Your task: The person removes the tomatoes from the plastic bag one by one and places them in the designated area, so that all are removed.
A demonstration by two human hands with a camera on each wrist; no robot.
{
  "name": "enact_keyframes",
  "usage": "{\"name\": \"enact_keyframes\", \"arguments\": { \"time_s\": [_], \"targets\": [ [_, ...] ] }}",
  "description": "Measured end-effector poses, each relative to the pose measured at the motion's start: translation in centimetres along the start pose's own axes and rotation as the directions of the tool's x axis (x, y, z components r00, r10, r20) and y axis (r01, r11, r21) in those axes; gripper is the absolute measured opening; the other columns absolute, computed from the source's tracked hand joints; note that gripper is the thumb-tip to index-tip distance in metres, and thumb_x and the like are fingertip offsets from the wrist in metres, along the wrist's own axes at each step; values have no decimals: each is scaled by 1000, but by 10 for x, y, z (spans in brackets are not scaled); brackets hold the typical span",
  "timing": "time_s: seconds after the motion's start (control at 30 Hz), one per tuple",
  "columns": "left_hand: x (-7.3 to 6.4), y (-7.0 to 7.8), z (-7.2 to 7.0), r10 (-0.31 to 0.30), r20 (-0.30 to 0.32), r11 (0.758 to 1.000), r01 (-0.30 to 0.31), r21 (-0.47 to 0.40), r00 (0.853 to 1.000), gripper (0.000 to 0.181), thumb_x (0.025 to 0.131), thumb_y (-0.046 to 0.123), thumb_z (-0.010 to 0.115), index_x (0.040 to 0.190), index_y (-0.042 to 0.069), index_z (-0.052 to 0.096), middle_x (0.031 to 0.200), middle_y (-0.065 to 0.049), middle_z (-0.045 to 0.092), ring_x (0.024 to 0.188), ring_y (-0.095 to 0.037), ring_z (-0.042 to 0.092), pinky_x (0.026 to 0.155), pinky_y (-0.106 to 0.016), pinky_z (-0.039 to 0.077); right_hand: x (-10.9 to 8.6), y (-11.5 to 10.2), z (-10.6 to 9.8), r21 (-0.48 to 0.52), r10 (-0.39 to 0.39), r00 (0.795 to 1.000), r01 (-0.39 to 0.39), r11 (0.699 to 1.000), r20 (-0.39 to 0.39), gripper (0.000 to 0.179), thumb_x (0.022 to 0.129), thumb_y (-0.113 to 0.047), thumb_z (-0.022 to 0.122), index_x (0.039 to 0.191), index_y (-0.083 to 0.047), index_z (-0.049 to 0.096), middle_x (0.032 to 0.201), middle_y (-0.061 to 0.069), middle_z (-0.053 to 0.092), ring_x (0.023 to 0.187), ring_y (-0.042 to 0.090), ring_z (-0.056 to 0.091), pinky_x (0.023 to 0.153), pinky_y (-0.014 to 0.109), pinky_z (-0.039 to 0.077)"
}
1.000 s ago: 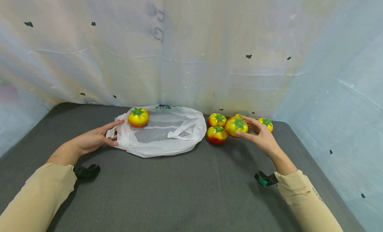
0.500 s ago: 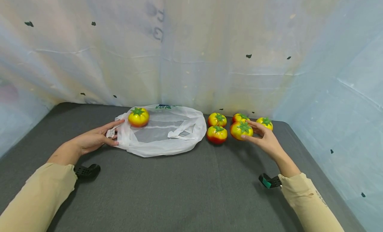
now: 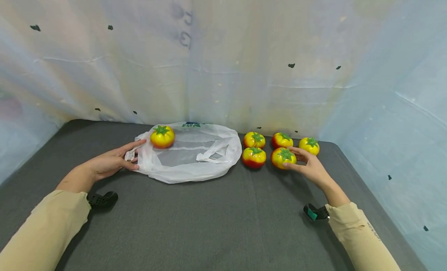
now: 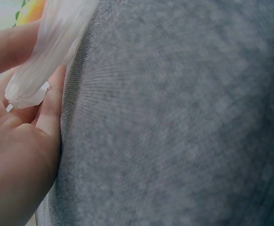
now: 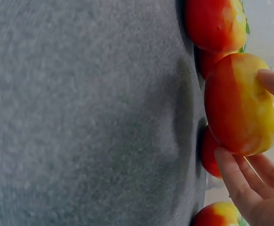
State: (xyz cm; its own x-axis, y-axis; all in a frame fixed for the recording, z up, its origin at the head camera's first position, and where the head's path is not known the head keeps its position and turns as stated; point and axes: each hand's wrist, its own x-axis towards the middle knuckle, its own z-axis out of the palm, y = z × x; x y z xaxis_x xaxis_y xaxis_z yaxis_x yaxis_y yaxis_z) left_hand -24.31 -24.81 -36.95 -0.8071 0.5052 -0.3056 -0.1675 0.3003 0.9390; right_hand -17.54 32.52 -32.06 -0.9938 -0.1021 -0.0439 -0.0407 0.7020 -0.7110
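Note:
In the head view, a white plastic bag (image 3: 188, 176) lies with its mouth spread. One yellow-red tomato (image 3: 162, 137) sits at its left end. My left hand (image 3: 108, 162) holds that end, with a gathered bag handle (image 4: 47, 56) between thumb and fingers in the left wrist view. To the right of the bag, my right hand (image 3: 309, 166) grips another tomato (image 3: 282, 158) from its right side. Thumb and fingertips lie round this tomato (image 5: 240, 103) in the right wrist view. Whether it touches the table I cannot tell.
More tomatoes stand close around the right hand: two beside the bag, a front one (image 3: 253, 158) and a back one (image 3: 254, 140), one (image 3: 281, 139) behind the gripped tomato, and one (image 3: 309, 146) behind the hand. The grey table (image 3: 209, 224) meets a pale sheet wall (image 3: 223, 69).
My right hand has moved slightly right and down with its tomato, now in front of the back middle one, which shows more fully. The left hand and bag have not moved.

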Motion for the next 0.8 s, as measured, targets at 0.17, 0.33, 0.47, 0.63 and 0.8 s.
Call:
{"name": "enact_keyframes", "arguments": {
  "time_s": [0.17, 0.33, 0.47, 0.63, 0.8],
  "targets": [
    [1, 0, 0, -1, -2, 1000, 1, -2, 1000, 94, 86, 5, 66, 155, 21, 4, 150, -10, -40, 135, -41, -36, 97, -75, -16, 3, 8, 1, -8, 5, 1000, -5, 1000, 13, 69, 90, -33, 67, 147, -9, 37, 152, 21, 32, 134, 45, 35, 105, 60, 34],
    [2, 0, 0, 0, -1, 1000, 0, 0, 1000, 95, 86, 4, 66, 155, 22, 4, 151, -10, -39, 136, -42, -36, 97, -76, -16, 2, 12, 3, 0, 9, 1000, -9, 1000, 28, 69, 90, -32, 66, 148, -7, 36, 152, 23, 31, 134, 46, 34, 105, 61, 33],
    [1, 0, 0, 4, 1, 1000, -4, 3, 1000, 95, 86, 5, 66, 155, 22, 4, 151, -10, -39, 135, -42, -36, 97, -76, -16, 1, 12, 4, 10, 4, 1000, -4, 1000, 27, 69, 90, -30, 66, 148, -6, 35, 151, 24, 31, 133, 46, 35, 104, 61, 34],
    [0, -1, 0, 5, 4, 1000, -5, 2, 1000, 94, 87, 6, 66, 155, 23, 4, 151, -9, -40, 135, -40, -37, 97, -76, -16, 3, 13, 4, 10, 12, 1000, -12, 1000, 27, 71, 89, -32, 67, 147, -7, 35, 152, 23, 30, 133, 45, 35, 105, 60, 34],
    [0, -1, 0, 23, 1, 1000, -23, 11, 1000, 94, 87, 5, 66, 155, 20, 4, 151, -10, -38, 135, -41, -37, 97, -76, -16, 4, 12, 3, 6, 22, 999, -23, 1000, 25, 73, 89, -34, 68, 148, -7, 34, 152, 22, 31, 134, 44, 35, 105, 59, 34]
  ]
}}
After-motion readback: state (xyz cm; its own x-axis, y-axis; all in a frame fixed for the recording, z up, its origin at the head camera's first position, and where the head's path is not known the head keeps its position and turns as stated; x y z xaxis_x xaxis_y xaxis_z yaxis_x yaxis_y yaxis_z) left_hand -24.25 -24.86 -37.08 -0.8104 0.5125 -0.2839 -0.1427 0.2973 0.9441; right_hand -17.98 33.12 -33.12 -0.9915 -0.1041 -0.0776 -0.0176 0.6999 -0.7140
